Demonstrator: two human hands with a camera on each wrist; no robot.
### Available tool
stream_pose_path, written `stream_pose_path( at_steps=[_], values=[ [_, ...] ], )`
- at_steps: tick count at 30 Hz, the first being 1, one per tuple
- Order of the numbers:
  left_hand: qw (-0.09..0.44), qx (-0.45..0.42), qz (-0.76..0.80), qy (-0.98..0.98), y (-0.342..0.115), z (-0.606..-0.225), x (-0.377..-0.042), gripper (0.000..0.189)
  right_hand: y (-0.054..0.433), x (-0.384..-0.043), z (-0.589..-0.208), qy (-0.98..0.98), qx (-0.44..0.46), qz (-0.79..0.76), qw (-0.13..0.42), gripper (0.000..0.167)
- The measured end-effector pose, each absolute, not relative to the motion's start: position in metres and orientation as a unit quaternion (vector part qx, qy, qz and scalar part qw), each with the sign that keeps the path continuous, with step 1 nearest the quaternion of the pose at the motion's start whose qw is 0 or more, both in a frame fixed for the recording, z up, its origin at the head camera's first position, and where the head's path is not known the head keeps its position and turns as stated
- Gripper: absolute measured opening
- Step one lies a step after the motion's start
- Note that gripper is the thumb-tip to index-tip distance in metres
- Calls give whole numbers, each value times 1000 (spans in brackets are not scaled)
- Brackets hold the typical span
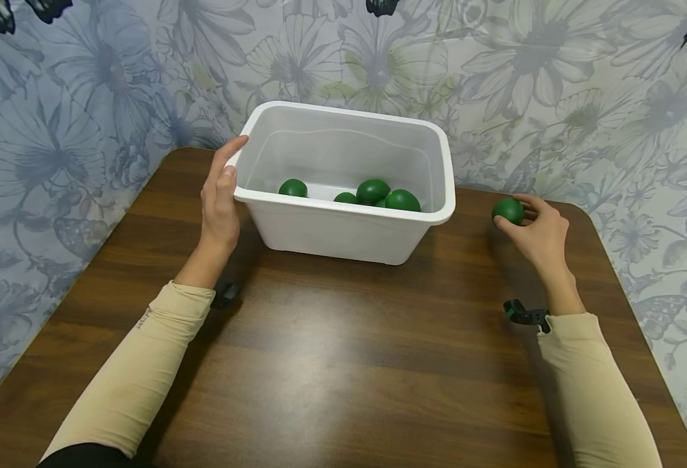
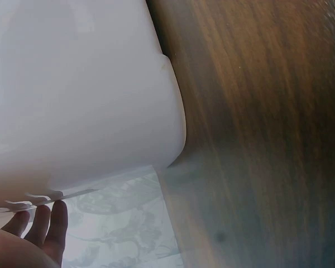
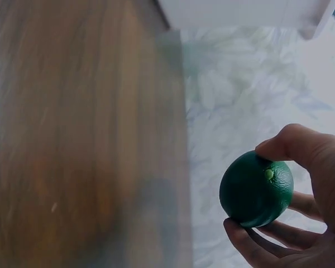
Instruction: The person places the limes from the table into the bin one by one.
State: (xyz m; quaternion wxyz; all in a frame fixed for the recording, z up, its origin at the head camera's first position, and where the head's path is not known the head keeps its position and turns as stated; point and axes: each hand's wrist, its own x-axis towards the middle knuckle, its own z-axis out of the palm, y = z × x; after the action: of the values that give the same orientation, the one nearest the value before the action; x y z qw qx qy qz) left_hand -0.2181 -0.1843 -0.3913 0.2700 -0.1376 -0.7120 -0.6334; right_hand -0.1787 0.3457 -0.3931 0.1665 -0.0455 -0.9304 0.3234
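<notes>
A white plastic tub (image 1: 343,227) stands toward the back of the table, with several green limes (image 1: 372,192) lying on its floor. My left hand (image 1: 220,201) rests against the tub's left end, its fingertips up at the rim; in the left wrist view the fingers (image 2: 57,223) touch the tub's wall. Over the table's right side, my right hand (image 1: 539,234) pinches a lime (image 3: 257,188) between thumb and fingers. That lime is dark green and glossy, with a pale stem spot facing the right wrist camera.
The brown wooden table (image 1: 320,364) has rounded back corners and meets a wall (image 1: 530,97) covered in grey floral paper. The tub's raised rim (image 1: 343,205) faces me. Dark wrist straps (image 1: 524,314) sit at the sleeve cuffs.
</notes>
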Motion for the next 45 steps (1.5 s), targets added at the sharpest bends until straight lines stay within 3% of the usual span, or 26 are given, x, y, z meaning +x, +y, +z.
stream_pose_path(
  at_steps=[23,45],
  values=[
    [274,-145,-635,-707,-183,-388,-218,67,269,-163,-316,-864,57,408,289,49],
    [269,-146,-644,-701,-184,-392,-219,68,215,-173,-298,-867,139,402,259,54]
  ],
)
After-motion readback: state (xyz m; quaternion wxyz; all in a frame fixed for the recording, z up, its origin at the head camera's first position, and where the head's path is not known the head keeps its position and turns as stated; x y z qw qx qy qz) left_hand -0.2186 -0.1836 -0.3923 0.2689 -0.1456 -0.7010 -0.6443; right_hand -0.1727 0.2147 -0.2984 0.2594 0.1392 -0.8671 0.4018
